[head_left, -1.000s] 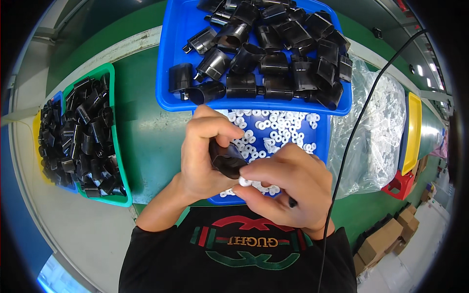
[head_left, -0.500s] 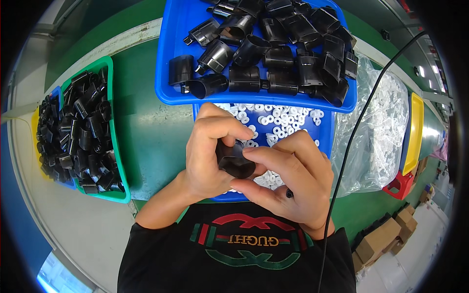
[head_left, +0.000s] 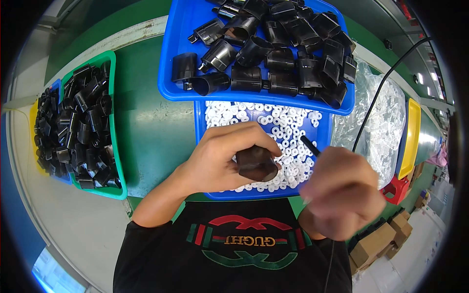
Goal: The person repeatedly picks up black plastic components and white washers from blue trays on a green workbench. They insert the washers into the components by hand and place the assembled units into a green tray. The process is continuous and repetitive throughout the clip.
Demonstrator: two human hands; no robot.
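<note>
My left hand (head_left: 220,154) is wrapped round a hollow black plastic part (head_left: 256,166), its open end toward me. Over to the right, my right hand (head_left: 342,193) is blurred by motion, its fingers curled round a thin black rod-shaped tool (head_left: 309,145). The tool's tip points up and left. Both hands are above or beside a lower blue tray (head_left: 200,117) with many small white rings (head_left: 288,129) scattered in it. What kind of tool it is cannot be made out.
A raised blue tray (head_left: 171,44) of black plastic parts (head_left: 246,78) overlaps the lower tray's far edge. At left stands a green bin (head_left: 113,97) of similar parts. To the right are a clear plastic bag (head_left: 378,136) of white pieces, a black cable (head_left: 376,93) and a yellow tray (head_left: 411,139).
My right hand has left the black part and swung right, with the black tool now showing from its fingers. My left hand has shifted slightly right, still holding the part.
</note>
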